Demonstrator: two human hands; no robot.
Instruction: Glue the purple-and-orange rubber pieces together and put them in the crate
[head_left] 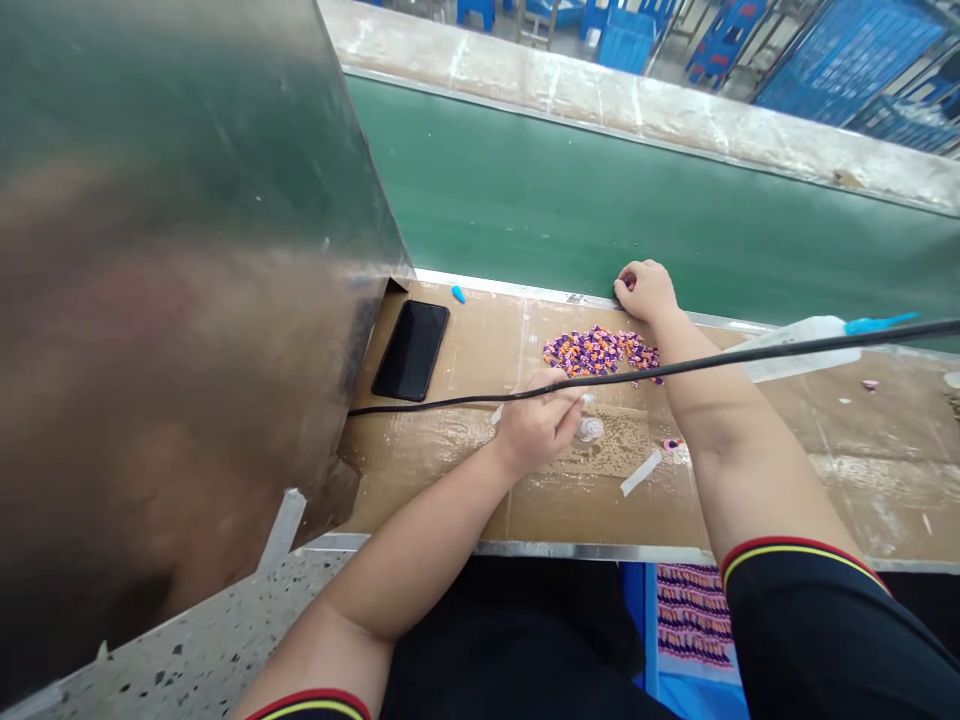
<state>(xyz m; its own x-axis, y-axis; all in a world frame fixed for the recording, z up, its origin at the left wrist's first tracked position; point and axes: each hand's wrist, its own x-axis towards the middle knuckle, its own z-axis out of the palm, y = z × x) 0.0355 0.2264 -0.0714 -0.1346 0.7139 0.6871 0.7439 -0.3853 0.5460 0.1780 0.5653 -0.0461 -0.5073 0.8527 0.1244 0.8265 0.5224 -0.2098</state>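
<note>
My left hand (534,428) is closed in a pinch over the cardboard-covered bench, partly crossed by a black cable. A tiny whitish bit shows at its fingertips, too small to name. Just right of these fingers lies a small clear round piece (591,429) on a wet-looking patch. My right hand (646,289) is curled at the edge of the green belt, with something small and dark between thumb and fingers that I cannot make out. Between the hands spreads a pile of tiny purple, orange and pink pieces (592,350). One similar pink-and-purple piece (672,445) lies apart.
A black phone (411,350) and a small blue cap-like piece (459,294) lie left. A large metal housing (187,300) walls the left side. The black cable (465,398) spans the bench. Below, a blue crate (651,640) holds rows of purple-pink pieces. Behind runs the green belt (525,180).
</note>
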